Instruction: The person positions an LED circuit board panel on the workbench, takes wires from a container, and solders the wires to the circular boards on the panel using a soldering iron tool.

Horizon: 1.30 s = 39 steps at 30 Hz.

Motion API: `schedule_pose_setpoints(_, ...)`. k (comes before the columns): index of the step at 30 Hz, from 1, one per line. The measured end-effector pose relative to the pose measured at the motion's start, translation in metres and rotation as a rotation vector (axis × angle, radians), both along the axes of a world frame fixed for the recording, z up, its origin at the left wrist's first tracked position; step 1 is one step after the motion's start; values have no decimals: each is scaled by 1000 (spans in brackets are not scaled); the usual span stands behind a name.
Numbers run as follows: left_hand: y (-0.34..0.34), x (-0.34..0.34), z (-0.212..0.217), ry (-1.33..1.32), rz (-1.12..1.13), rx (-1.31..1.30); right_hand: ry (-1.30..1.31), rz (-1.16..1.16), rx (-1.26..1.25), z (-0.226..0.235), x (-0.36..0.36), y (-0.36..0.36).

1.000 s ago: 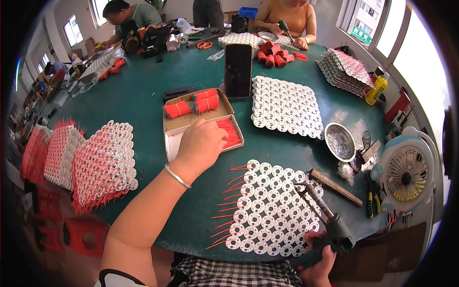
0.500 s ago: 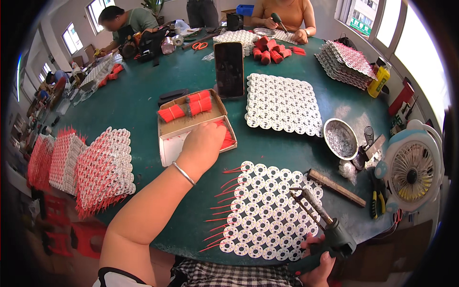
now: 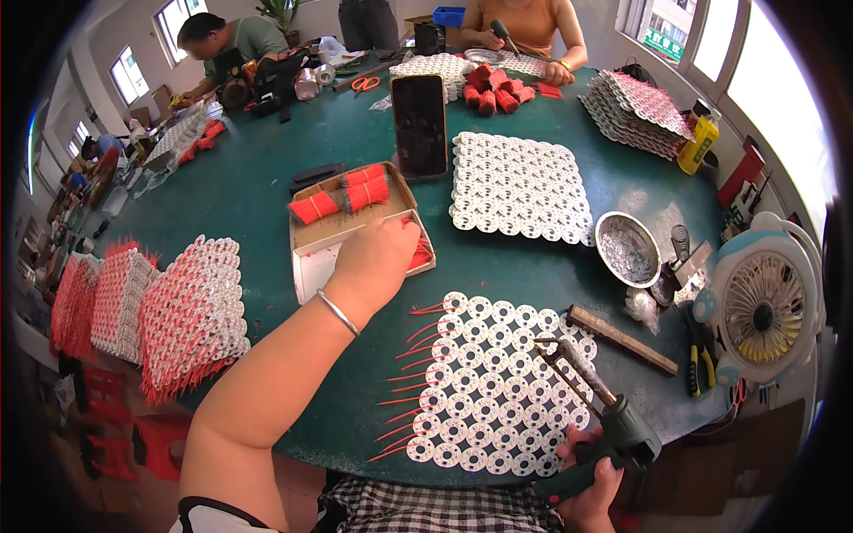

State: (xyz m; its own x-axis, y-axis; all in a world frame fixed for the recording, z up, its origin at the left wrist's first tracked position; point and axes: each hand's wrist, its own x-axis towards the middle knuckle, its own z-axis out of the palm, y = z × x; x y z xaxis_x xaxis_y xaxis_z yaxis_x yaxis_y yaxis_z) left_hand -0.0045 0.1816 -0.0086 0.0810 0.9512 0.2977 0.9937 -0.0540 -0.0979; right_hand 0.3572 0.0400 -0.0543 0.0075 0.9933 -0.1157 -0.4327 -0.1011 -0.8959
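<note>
My left hand reaches into a shallow cardboard box, its fingers pinched together at the loose red wires; the fingertips are partly hidden. Bundled red wires lie at the box's far side. In my right hand is a dark green soldering gun, its metal tip pointing up and left over a panel of round white circuit boards. Short red wires stick out from the left edge of that panel, which lies flat before me.
Beyond it lies a stack of white panels, with a phone upright beside it. At right are a metal bowl, a wooden bar, pliers and a fan. Wired panels stand at left. Two people work across the table.
The whole view has shifted slightly. My left hand stays at the box, its fingers a little higher and more bent over the wires. The soldering gun has hardly moved.
</note>
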Motion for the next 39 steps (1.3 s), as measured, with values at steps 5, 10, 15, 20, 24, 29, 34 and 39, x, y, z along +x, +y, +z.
schedule_pose_setpoints(5, -12, -14, 2, -180, -8, 120, 22, 9, 7, -4, 1, 1)
schedule_pose_setpoints(10, -63, 1, -9, -1371, -1, 37, -2, 20, -5, -2, 1, 0)
schedule_pose_setpoints(15, -105, -1, -27, -843, -39, -11, -16, 74, -1, 9, -4, 2)
schedule_pose_setpoints(20, -126, 40, 26, -1319, 4, -327, -63, 51, -62, 30, -3, -1)
schedule_pose_setpoints(24, -170, 83, 29, -1808, 39, -1100, 72, 387, 4, 48, -8, -5)
schedule_pose_setpoints(29, -186, 112, 2, -1811, -32, -1185, -33, 799, -16, 42, -20, -7)
schedule_pose_setpoints(34, -186, 113, 9, -1708, -50, -1246, 19, 656, 18, 46, -25, -4)
schedule_pose_setpoints(39, -188, 117, 3, -1829, -23, -1232, 17, 722, 4, 42, -28, -11)
